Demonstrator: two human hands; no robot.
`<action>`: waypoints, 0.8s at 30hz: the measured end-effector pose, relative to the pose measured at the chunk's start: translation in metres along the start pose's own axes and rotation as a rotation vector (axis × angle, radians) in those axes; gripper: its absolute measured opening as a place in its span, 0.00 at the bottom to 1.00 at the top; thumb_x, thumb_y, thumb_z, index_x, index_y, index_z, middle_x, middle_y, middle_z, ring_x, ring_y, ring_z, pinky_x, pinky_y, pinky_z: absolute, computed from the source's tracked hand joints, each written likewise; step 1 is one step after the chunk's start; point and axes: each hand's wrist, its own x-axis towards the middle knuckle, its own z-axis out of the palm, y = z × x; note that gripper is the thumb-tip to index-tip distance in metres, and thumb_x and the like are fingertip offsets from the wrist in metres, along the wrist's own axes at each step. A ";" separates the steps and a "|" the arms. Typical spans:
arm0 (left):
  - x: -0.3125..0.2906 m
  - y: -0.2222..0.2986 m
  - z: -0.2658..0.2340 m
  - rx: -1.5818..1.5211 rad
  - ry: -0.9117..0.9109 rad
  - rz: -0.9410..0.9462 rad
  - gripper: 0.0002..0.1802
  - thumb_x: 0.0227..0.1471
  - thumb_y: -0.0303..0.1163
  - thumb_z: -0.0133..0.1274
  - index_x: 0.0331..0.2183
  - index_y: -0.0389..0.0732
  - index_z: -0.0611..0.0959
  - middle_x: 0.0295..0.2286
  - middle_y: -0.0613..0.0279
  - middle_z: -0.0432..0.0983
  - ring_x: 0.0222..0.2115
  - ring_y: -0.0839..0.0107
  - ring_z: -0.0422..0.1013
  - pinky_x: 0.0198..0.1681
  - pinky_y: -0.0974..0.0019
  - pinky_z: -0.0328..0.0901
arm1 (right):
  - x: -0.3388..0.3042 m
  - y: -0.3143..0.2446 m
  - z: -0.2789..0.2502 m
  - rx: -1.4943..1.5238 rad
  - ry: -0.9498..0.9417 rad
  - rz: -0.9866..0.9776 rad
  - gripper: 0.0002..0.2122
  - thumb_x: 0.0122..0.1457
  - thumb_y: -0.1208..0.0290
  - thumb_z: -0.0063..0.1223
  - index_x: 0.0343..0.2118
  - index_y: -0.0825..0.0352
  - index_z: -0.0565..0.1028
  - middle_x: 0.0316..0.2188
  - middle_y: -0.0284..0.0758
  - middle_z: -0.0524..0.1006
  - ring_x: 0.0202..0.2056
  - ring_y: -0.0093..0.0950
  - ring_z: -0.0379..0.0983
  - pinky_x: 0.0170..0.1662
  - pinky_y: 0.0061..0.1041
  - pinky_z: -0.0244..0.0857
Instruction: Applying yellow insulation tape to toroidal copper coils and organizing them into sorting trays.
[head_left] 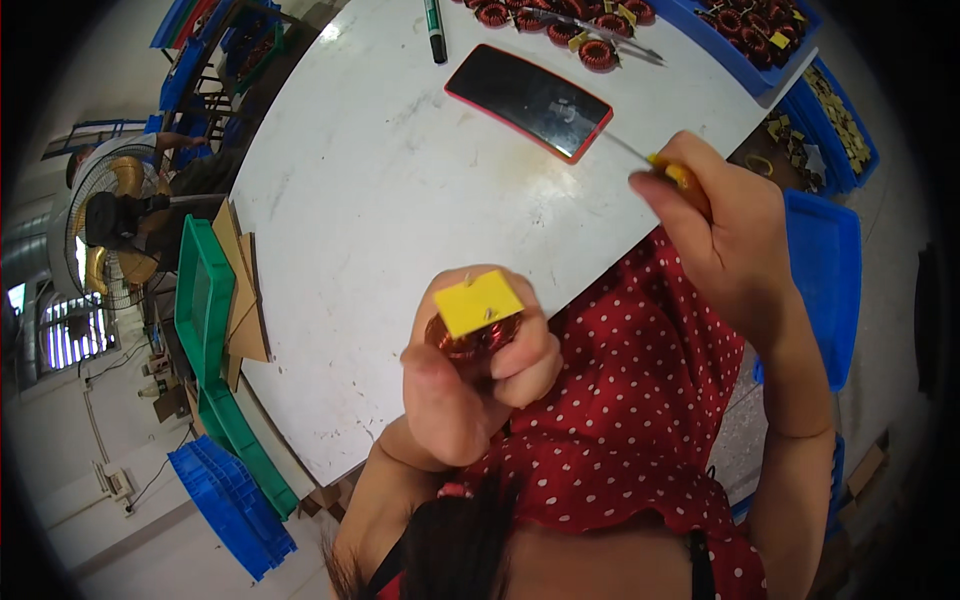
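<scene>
My left hand (pixel 447 408) is closed around a copper-wound ring coil (pixel 455 345), held up near the table's front edge. On top of the coil sits a flat yellow plate (pixel 465 308), with small bits of metal wire showing at it. To the right, my right hand (pixel 735 230) grips a screwdriver (pixel 688 183) by its yellow-orange handle. Its thin metal shaft points up and left, toward the phone and away from the coil. The fingers of the left hand partly cover the coil's lower side.
A red-edged phone (pixel 528 102) lies on the white table (pixel 340 220), beside a green marker (pixel 435 35). Several coils (pixel 598 54) and a pointed metal tool (pixel 640 50) lie at the back. A blue tray (pixel 715 45) holds more coils. Green trays (pixel 207 290) and a fan (pixel 110 215) stand left.
</scene>
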 end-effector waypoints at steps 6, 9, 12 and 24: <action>0.000 0.000 0.000 -0.135 -0.093 0.028 0.40 0.49 0.68 0.34 0.38 0.36 0.67 0.16 0.72 0.53 0.11 0.85 0.45 0.14 0.77 0.44 | -0.005 -0.010 -0.013 0.223 -0.274 -0.160 0.10 0.41 0.74 0.61 0.23 0.68 0.70 0.13 0.35 0.65 0.14 0.33 0.64 0.19 0.25 0.56; -0.001 0.001 0.000 -0.172 -0.095 0.008 0.41 0.48 0.69 0.33 0.38 0.35 0.67 0.16 0.72 0.53 0.11 0.85 0.46 0.14 0.77 0.44 | -0.001 -0.012 -0.016 0.215 -0.386 -0.194 0.10 0.39 0.72 0.61 0.22 0.67 0.70 0.12 0.34 0.65 0.14 0.34 0.65 0.19 0.26 0.57; 0.002 0.002 -0.005 -0.220 -0.208 -0.004 0.40 0.49 0.68 0.32 0.39 0.36 0.66 0.17 0.72 0.53 0.11 0.85 0.45 0.13 0.77 0.43 | -0.001 -0.012 -0.017 0.147 -0.420 -0.175 0.11 0.38 0.71 0.61 0.21 0.66 0.69 0.12 0.34 0.65 0.15 0.34 0.66 0.19 0.27 0.57; -0.001 0.001 0.001 -0.548 -0.296 -0.183 0.39 0.50 0.69 0.25 0.32 0.37 0.66 0.14 0.73 0.51 0.08 0.85 0.43 0.10 0.77 0.41 | 0.015 0.001 0.001 -0.306 0.163 0.138 0.08 0.53 0.71 0.53 0.25 0.70 0.69 0.15 0.40 0.67 0.17 0.38 0.66 0.21 0.28 0.58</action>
